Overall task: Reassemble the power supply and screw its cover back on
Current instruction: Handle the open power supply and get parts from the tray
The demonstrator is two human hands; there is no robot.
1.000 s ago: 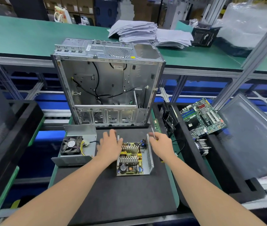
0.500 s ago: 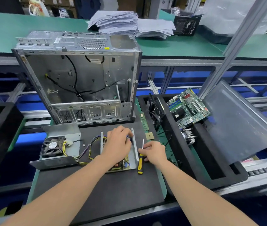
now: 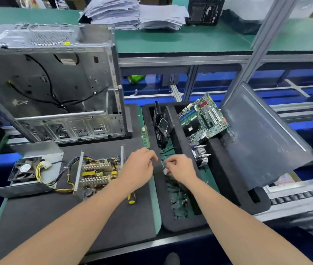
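Note:
The open power supply base (image 3: 98, 174), its circuit board showing, lies on the black mat (image 3: 71, 217). To its left lies the grey cover with the fan (image 3: 26, 170), joined to it by yellow and black wires. A yellow-handled screwdriver (image 3: 131, 199) lies on the mat, mostly hidden under my left forearm. My left hand (image 3: 137, 168) hovers at the mat's right edge with fingers curled downward and fingertips hidden. My right hand (image 3: 180, 169) is over the black foam tray (image 3: 163, 207) and pinches a small white piece (image 3: 164, 170).
An empty computer case (image 3: 56, 83) stands behind the mat. The tray holds a motherboard (image 3: 203, 119), a heatsink (image 3: 201, 155), a black fan part and loose cables. A RAM stick (image 3: 145, 138) lies by the tray. A grey side panel (image 3: 266, 140) leans at right.
Both hands left the power supply and moved right to the tray edge. The right hand put the screwdriver down on the mat and now pinches a small white piece.

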